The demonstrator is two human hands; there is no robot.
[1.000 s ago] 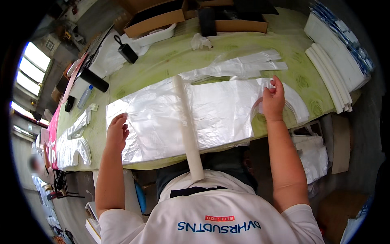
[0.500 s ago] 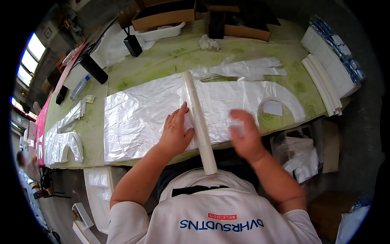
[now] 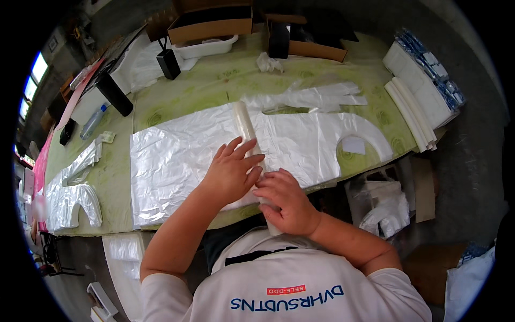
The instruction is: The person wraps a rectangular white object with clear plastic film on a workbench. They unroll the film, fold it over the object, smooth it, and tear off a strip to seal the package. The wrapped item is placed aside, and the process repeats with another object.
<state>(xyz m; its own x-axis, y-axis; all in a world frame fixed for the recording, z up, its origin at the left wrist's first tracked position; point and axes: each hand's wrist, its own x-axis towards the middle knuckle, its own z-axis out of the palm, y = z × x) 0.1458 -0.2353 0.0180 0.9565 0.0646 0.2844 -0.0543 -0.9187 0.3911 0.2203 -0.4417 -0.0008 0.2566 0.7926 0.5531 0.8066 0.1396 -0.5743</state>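
Note:
A long pale cylindrical roll (image 3: 244,124) lies crosswise on flat, wrinkled translucent plastic film (image 3: 171,161), with its near end past the table edge by my shirt. My left hand (image 3: 230,167) is open, fingers spread, with its fingertips over the roll's middle. My right hand (image 3: 289,203) lies across the roll's near part, fingers stretched over it and slightly apart, its thumb nearer me. The fingers of both hands hide part of the roll. To the right, the film piece ends in a curved cutout with a small white paper (image 3: 353,145) inside.
Folded film pieces (image 3: 70,206) lie at the left. A clear bottle (image 3: 93,123), black cylinder (image 3: 114,95) and black box (image 3: 168,63) stand behind. Cardboard boxes (image 3: 212,27) line the back. White rolls (image 3: 410,115) and stacked blue-topped packages (image 3: 424,80) sit at the right edge.
My right hand has come left from above the film onto the roll's near part. My left hand has shifted right, its fingers now spread over the roll. The view has shifted slightly.

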